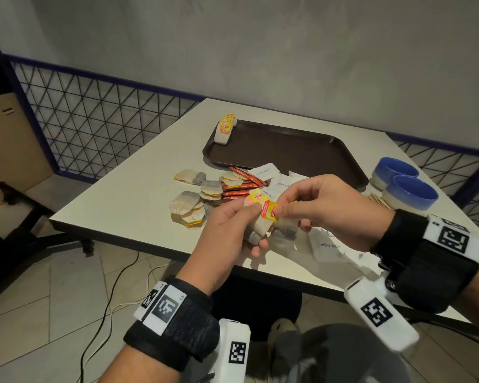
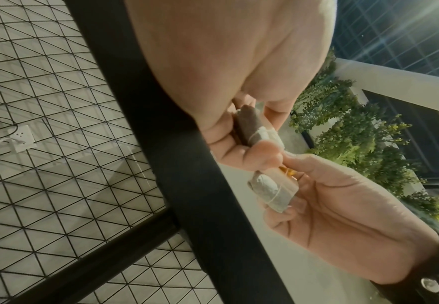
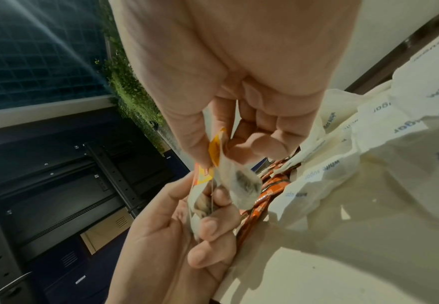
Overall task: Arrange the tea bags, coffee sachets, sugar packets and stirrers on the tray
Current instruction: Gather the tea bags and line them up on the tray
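Note:
Above the table's front edge, my left hand (image 1: 239,225) grips a small stack of tea bags (image 1: 260,226), seen from below as tea bags (image 2: 249,131). My right hand (image 1: 302,210) pinches a tea bag (image 3: 241,185) with a yellow-orange tag (image 1: 270,212) against that stack. The brown tray (image 1: 288,150) lies behind, with a stack of tea bags (image 1: 225,129) in its far left corner. Loose tea bags (image 1: 191,205), orange coffee sachets (image 1: 241,186) and white sugar packets (image 1: 329,244) lie on the table between the tray and my hands.
Two blue-rimmed bowls (image 1: 404,186) stand at the right beside wooden stirrers (image 1: 376,200). The white table (image 1: 127,205) ends just below my hands. A wire mesh fence (image 1: 94,128) runs behind on the left, and cables lie on the floor.

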`<action>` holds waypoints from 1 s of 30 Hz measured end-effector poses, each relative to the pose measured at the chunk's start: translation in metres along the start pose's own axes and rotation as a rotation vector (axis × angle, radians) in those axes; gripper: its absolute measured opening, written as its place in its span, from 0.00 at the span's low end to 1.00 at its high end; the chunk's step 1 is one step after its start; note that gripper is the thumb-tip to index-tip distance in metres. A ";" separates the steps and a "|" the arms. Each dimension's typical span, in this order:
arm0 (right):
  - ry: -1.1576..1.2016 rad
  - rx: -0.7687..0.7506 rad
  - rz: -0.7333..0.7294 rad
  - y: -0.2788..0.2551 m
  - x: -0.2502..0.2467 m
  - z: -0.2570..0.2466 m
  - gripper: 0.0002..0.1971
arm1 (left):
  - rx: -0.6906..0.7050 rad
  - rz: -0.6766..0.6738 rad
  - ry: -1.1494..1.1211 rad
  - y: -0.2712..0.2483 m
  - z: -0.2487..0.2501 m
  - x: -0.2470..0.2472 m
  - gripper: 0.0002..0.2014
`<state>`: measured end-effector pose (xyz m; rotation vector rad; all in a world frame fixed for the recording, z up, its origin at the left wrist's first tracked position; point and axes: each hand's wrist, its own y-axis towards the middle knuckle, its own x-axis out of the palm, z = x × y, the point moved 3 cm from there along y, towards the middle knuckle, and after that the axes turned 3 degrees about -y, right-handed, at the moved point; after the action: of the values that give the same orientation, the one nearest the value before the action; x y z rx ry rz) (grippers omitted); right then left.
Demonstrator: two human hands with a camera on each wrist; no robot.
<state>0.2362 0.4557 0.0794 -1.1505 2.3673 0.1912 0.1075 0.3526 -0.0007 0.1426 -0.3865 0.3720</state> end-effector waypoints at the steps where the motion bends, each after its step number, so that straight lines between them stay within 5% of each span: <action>1: -0.020 0.003 0.002 0.000 0.000 -0.001 0.09 | -0.004 -0.011 -0.009 0.000 0.000 0.000 0.13; 11: -0.331 -0.067 -0.035 0.007 -0.001 -0.015 0.03 | 0.041 -0.062 0.142 -0.002 -0.001 0.000 0.08; 17: -0.174 -0.070 -0.008 0.005 -0.001 -0.007 0.15 | 0.063 -0.026 0.110 0.000 -0.002 -0.001 0.09; 30: -0.219 -0.088 0.036 0.001 -0.006 0.000 0.07 | 0.010 0.021 0.036 0.001 -0.002 -0.001 0.14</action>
<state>0.2384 0.4606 0.0823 -1.0685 2.2059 0.4159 0.1072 0.3532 -0.0026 0.1417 -0.3509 0.3970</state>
